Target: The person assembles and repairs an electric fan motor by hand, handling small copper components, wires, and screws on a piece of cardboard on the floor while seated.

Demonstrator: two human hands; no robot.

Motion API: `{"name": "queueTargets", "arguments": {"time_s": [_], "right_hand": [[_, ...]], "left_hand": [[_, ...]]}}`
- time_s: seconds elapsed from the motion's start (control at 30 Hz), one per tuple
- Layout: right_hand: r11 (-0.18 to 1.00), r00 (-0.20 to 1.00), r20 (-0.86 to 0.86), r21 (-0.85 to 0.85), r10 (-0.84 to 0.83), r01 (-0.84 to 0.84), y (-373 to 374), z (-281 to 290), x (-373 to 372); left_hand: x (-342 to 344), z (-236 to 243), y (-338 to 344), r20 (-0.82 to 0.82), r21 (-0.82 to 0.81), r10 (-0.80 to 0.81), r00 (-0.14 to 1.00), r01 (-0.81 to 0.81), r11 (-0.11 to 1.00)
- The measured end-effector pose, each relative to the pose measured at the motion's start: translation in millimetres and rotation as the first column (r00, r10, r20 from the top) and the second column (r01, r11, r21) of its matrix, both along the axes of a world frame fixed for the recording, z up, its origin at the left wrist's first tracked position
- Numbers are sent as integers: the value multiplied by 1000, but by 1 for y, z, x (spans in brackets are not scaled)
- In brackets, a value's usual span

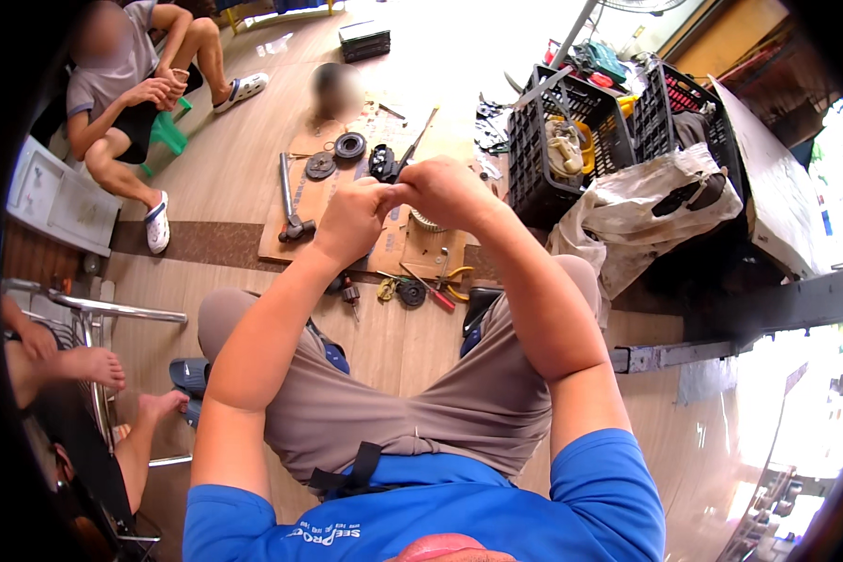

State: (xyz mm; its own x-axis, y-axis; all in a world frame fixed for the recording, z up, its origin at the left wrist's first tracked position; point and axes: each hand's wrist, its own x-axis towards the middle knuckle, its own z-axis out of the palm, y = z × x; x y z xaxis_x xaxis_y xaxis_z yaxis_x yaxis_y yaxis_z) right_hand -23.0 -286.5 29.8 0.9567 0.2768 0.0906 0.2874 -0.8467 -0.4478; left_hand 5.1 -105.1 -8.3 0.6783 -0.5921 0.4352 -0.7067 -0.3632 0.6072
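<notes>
My left hand (354,217) and my right hand (447,190) meet over a cardboard sheet (356,242), fingers closed and touching. What lies between the fingers is hidden. Just beyond them show a black part (381,162) and a thin dark rod with a yellowish tip (420,134); whether either is held cannot be told. A hammer (290,199) lies at the cardboard's left side. Near it are a flat round disc (320,166) and a black ring (349,146). Partly behind my right hand is a pale ribbed ring (425,221).
Close to my knees lie a red-handled screwdriver (437,294), yellow-handled pliers (459,279), a black round part (410,292) and a power drill (348,290). Black crates (534,155) and a stained white cloth (628,206) stand right. One person sits far left, another near left beside a metal-framed chair (122,316).
</notes>
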Motion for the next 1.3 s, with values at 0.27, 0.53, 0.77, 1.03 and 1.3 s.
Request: {"name": "queueTargets", "arguments": {"time_s": [0.27,0.53,0.77,1.03,1.3], "right_hand": [[997,1000,5,-76,25,-25,7,-1,3],[987,968,220,-130,122,-95,12,-9,0],[975,989,-4,-168,147,-146,14,-13,-11],[995,994,56,30,92,-93,5,-11,-12],[967,973,151,164,172,-196,3,-4,-28]], "left_hand": [[5,7,6,-125,30,-33,992,37,999],[8,9,15,-54,2,-84,995,84,996],[-1,11,24,-5,141,-118,993,118,983],[15,30,52,-58,269,-81,995,94,959],[22,13,62,25,201,-243,970,233,952]]}}
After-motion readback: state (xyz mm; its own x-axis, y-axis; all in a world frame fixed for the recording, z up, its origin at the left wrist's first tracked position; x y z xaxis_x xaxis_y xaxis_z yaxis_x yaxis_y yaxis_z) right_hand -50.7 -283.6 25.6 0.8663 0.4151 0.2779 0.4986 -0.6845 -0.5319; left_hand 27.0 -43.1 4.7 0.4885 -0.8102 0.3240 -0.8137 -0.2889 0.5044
